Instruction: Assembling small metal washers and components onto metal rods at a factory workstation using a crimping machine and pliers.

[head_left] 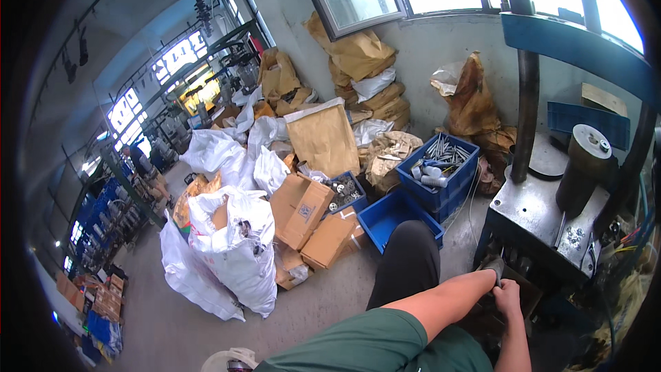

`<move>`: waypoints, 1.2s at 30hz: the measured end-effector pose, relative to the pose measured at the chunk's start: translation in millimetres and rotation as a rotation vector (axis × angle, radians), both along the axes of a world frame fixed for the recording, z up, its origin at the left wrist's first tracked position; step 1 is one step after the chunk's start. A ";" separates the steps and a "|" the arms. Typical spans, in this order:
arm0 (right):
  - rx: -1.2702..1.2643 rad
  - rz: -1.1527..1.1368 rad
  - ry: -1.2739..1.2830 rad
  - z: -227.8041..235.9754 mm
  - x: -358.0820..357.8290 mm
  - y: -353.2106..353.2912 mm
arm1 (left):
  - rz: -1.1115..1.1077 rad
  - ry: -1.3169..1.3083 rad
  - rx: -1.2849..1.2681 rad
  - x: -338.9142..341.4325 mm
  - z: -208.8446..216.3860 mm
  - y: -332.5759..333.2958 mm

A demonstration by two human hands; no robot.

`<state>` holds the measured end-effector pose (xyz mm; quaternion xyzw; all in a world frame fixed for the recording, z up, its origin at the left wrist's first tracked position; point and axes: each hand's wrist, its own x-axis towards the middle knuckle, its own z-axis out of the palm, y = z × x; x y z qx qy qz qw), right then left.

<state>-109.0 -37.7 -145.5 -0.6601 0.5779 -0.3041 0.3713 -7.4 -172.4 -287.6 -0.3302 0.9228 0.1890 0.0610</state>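
Note:
My left hand (493,266) reaches in front of the press table, wrapped in what looks like a grey work glove. Its fingers are too small and dark to make out. Bare, my right hand (508,297) is closed at the left wrist, its fingers pinching the grey glove's edge. Just above both hands is the metal press table (506,200), dark underneath. On it stand a dark cylinder with a light metal top (577,179) and a round metal plate (547,155). Pliers (590,256) lie near the table's front corner.
Left of my knee (416,251) sits an empty blue crate (375,217); behind it, another blue crate (458,193) holds metal parts. Cardboard boxes (306,213) and stuffed white sacks (234,255) crowd the floor. Press columns (527,96) rise at right. A thin cable (475,200) hangs beside the crate.

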 end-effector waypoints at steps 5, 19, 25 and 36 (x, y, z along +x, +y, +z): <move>-0.156 0.044 -0.110 41.1 22.9 15.5 | 0.035 -0.099 0.017 19.0 20.1 -5.5; -0.533 -0.056 0.071 44.5 28.6 15.7 | 0.122 -0.311 0.101 34.2 30.6 -0.1; -0.118 -0.092 0.275 39.5 29.9 19.2 | 0.155 -0.410 0.085 29.8 31.9 12.9; -0.052 -0.210 0.124 18.6 21.9 5.4 | 0.416 -0.573 0.084 9.8 73.5 39.9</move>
